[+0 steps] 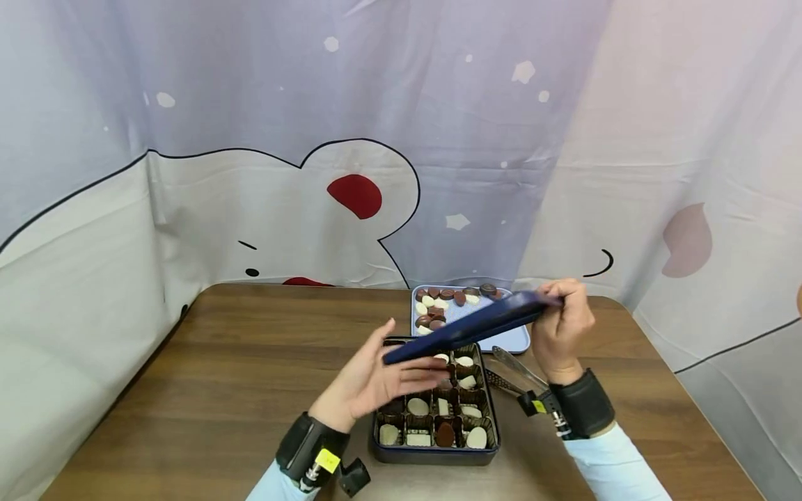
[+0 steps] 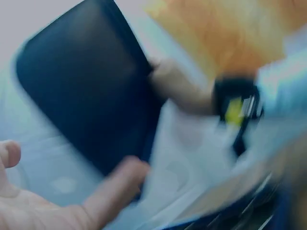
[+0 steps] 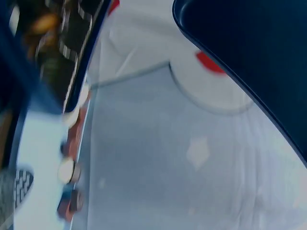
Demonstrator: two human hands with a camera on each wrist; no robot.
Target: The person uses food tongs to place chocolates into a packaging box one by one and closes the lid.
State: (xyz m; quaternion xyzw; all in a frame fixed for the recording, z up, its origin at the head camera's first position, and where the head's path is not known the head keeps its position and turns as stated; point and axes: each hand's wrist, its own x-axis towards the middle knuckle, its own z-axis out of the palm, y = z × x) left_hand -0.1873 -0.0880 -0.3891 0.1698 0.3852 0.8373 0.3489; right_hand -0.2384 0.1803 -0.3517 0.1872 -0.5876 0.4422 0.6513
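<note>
Raised and tilted above the chocolate box is a dark blue lid (image 1: 464,328), its right end higher than its left. My right hand (image 1: 564,323) grips the lid's right end with curled fingers. My left hand (image 1: 376,383) has its fingers extended by the lid's lower left end; whether it touches the lid I cannot tell. Below sits the dark box (image 1: 438,456), its divided insert holding white and brown chocolates, partly hidden by the lid and left hand. The left wrist view shows the lid (image 2: 91,86) blurred beyond the left fingers; the right wrist view shows its hollow side.
Behind the box lies a light blue tray (image 1: 516,341) with several brown and white chocolates at its left and back. Metal tongs (image 1: 514,365) lie right of the box, near the right wrist. A printed curtain (image 1: 476,174) hangs behind the wooden table (image 1: 250,362).
</note>
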